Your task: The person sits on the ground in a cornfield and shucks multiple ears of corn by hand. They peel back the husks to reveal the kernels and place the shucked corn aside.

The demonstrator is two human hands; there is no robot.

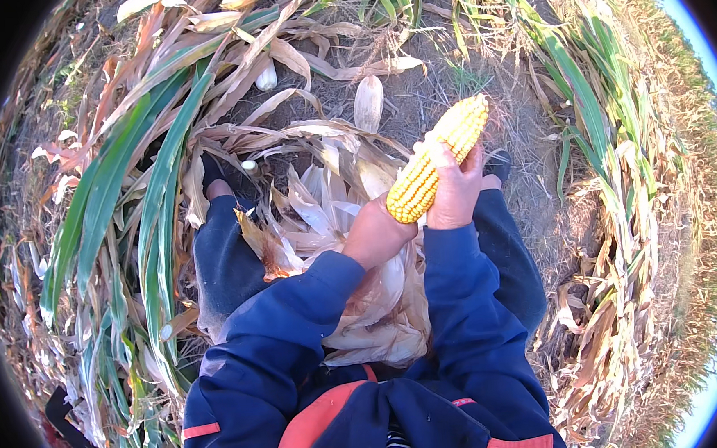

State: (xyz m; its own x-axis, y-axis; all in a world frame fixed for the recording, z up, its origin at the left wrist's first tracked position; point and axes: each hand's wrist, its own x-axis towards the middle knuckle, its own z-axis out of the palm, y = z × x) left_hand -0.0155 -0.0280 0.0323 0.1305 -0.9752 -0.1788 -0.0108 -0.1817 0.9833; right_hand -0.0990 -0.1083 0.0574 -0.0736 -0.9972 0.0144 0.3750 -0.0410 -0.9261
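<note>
A bare yellow ear of corn (416, 186) slants up to the right in front of me, its kernels fully exposed. My left hand (376, 234) closes around its lower end, where the stalk end is hidden. My right hand (457, 184) grips the ear's side from the right, thumb lying across the kernels. Beneath my hands, a heap of pale dry corn husks (377, 321) fills the space between my legs. Another dry husk piece (368, 103) lies on the soil beyond the ear.
Cut corn stalks with long green leaves (106, 171) lie in a pile on the left. More leafy stalks (598, 123) line the right side. Bare soil with straw (531, 232) lies by my right leg. Standing dry corn (696, 215) borders the far right.
</note>
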